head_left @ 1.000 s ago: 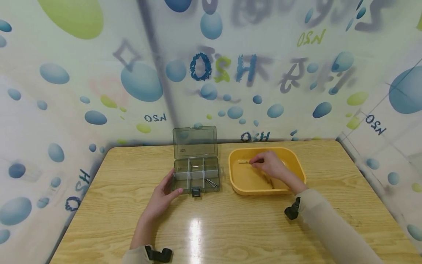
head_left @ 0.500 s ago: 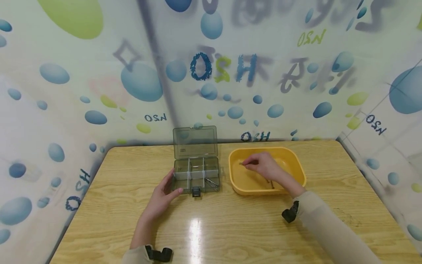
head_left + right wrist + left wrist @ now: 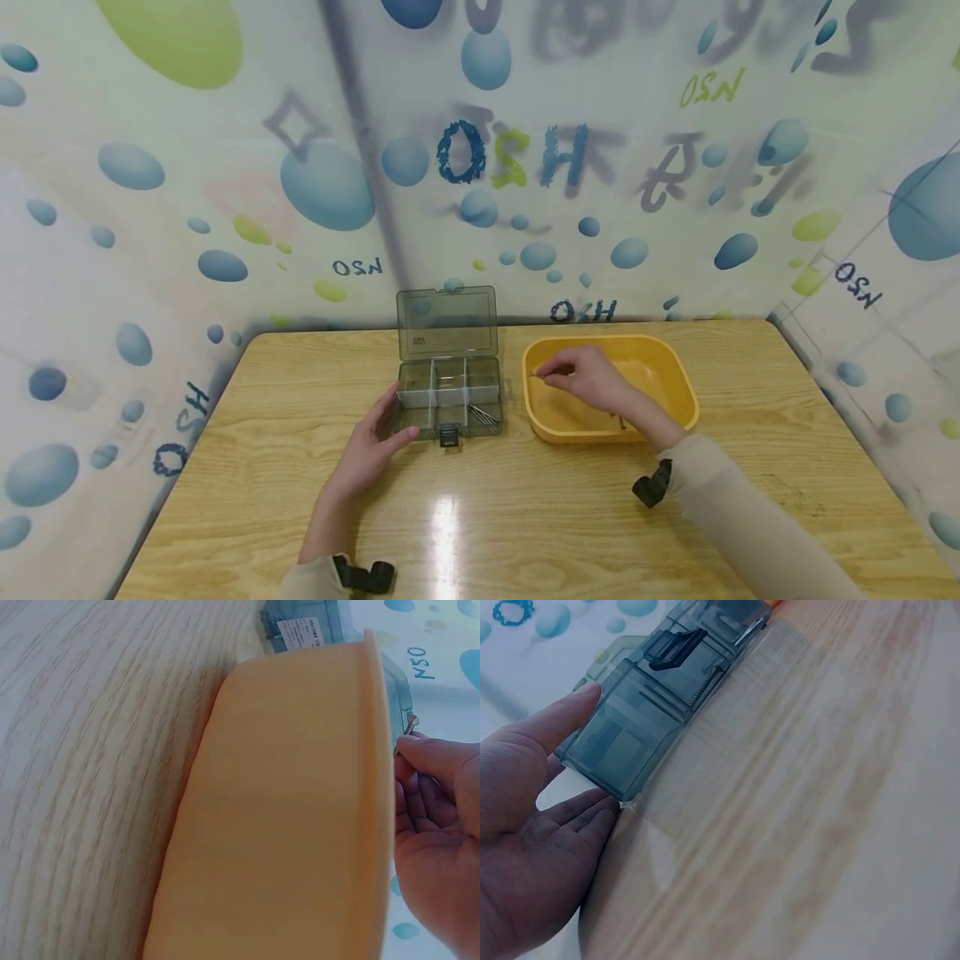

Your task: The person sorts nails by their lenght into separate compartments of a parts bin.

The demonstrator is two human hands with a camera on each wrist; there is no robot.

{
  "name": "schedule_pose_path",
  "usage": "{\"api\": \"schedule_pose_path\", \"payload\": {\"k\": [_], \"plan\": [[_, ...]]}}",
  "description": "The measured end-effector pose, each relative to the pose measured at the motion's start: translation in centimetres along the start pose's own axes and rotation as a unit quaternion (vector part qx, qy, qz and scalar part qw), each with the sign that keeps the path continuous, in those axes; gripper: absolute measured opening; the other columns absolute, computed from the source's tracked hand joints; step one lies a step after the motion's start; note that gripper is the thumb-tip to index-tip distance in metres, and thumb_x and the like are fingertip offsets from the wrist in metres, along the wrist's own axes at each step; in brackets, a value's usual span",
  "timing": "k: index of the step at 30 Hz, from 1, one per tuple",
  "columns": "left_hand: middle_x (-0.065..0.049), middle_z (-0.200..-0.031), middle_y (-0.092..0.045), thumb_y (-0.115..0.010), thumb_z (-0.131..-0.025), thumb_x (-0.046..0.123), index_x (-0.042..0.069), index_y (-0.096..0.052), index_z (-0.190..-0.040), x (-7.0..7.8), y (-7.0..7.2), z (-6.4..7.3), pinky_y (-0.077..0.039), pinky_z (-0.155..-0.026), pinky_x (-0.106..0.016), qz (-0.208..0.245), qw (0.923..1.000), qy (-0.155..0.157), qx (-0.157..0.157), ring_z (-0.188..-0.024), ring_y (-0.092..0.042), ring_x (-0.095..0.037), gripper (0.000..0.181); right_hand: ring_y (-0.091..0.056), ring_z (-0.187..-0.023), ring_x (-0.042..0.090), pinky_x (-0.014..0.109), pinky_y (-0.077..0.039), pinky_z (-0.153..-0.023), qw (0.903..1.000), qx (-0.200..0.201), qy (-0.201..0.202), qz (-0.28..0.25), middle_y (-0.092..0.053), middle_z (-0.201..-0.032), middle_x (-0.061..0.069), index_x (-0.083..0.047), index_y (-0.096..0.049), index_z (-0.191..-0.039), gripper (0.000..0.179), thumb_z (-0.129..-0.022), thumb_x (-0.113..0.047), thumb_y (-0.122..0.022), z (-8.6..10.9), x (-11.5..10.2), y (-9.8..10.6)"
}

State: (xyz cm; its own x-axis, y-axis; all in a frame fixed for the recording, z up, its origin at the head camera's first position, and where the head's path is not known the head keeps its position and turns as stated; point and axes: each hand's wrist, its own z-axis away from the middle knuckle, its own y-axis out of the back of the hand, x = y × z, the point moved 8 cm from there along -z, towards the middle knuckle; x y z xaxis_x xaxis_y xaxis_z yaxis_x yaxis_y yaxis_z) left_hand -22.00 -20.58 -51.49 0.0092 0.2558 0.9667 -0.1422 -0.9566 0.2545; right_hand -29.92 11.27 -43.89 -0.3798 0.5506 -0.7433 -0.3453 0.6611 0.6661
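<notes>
My right hand [image 3: 588, 379] is over the left part of the yellow tray [image 3: 686, 392], thumb and fingertips pinching a small screw [image 3: 410, 724]. The screw's head sticks out past the fingertips in the right wrist view. My left hand [image 3: 367, 450] holds the left front corner of a grey see-through compartment box [image 3: 448, 421], thumb against the front wall [image 3: 622, 735] and fingers at the left side. The box's lid [image 3: 447, 323] stands open at the back. Several silver screws [image 3: 483, 415] lie in the front right compartment.
Another screw [image 3: 622, 422] lies near the tray's front wall, partly behind the right wrist. Box and tray stand side by side on a wooden table [image 3: 300, 383], with a narrow gap between them. A patterned wall [image 3: 420, 233] rises right behind the table.
My right hand has moved left within the tray, and a screw that lay near its fingertips is now pinched in them. The left hand stays at the box.
</notes>
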Motion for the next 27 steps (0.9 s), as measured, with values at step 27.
{"api": "schedule_pose_path", "payload": {"k": [27], "plan": [[-0.018,-0.167,-0.021,-0.072,-0.098,0.013,0.005,-0.023,-0.163,-0.2,0.2,-0.2,-0.02,-0.122,-0.04,-0.007,0.9999,-0.005,0.005,-0.154,-0.018,-0.034,0.081,-0.066,-0.088,0.013,0.026,-0.057,-0.077,0.9969,-0.036,0.043,-0.055,-0.076,-0.1,0.006,0.0,-0.079,-0.105,0.013,-0.095,-0.001,-0.071,-3.5,-6.0,-5.7]]}}
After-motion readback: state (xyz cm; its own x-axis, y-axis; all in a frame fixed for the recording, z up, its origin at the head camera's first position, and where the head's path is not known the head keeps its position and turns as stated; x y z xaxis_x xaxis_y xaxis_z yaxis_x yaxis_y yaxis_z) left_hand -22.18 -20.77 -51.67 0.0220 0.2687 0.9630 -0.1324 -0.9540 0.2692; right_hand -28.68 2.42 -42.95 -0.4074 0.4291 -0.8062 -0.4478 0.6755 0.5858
